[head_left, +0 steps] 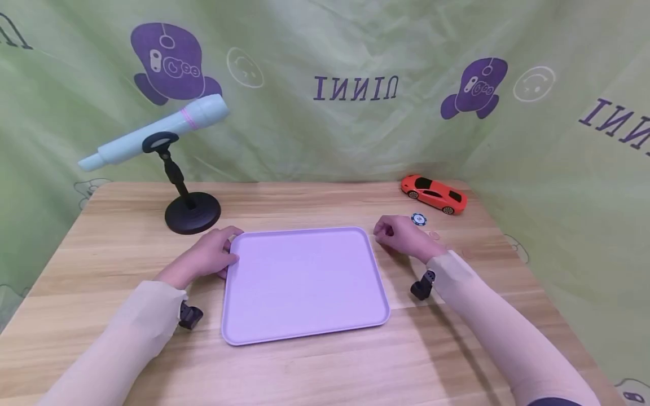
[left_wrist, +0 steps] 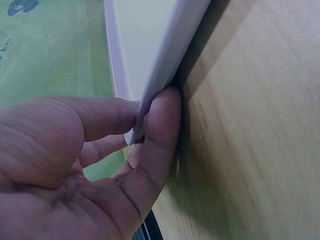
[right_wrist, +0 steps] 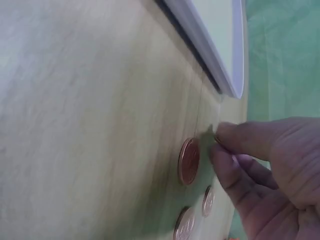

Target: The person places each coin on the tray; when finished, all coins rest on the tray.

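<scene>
L hand grips tray; R hand pinches coin.

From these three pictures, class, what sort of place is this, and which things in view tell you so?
Probably a staged indoor recording setup, not a home: a printed green cloth backdrop hangs behind a wooden table, and odd props sit on it, a lilac tray, a toy car and a microphone on a stand.

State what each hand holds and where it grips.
Left hand pinches the purple tray at its near-left corner rim. Right hand seems to pinch a coin's edge, mostly hidden.
</scene>
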`<state>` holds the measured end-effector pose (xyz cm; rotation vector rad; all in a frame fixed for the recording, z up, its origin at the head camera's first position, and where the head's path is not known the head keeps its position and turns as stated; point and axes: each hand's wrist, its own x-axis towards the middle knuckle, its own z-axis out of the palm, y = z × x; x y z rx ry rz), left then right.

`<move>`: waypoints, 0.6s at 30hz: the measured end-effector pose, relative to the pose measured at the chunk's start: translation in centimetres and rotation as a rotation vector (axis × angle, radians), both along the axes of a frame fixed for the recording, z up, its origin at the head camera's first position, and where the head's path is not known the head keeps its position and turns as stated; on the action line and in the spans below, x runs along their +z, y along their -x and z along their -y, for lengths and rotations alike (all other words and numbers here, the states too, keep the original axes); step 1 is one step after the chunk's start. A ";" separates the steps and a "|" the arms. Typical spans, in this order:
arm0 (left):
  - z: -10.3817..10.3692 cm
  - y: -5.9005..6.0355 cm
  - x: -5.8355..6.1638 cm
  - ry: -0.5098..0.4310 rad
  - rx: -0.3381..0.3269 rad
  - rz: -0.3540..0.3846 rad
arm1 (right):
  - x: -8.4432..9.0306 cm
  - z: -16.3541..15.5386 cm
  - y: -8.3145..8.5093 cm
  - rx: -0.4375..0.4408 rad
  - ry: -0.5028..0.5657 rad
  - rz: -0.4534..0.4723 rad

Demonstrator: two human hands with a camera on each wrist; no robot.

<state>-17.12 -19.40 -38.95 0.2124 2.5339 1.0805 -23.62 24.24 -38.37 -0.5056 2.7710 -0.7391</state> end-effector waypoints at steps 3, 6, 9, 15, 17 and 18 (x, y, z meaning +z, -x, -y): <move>0.0 -0.1 0.0 0.002 0.005 0.000 | 0.2 0.6 0.1 -0.012 0.056 -0.051; 0.0 -0.2 0.0 0.002 0.007 0.000 | 0.6 1.6 0.0 -0.022 0.138 -0.102; -0.1 -0.2 0.1 0.009 0.011 -0.004 | 0.9 3.1 -0.2 -0.018 0.213 -0.124; -0.7 0.0 0.2 0.015 0.010 0.000 | 0.9 6.7 -0.3 0.042 0.280 -0.078; -0.9 0.1 0.2 0.018 0.015 0.010 | 0.7 7.9 -0.3 0.075 0.292 -0.059; -1.1 0.1 0.2 0.019 0.016 0.014 | 0.6 8.5 -0.3 0.095 0.301 -0.050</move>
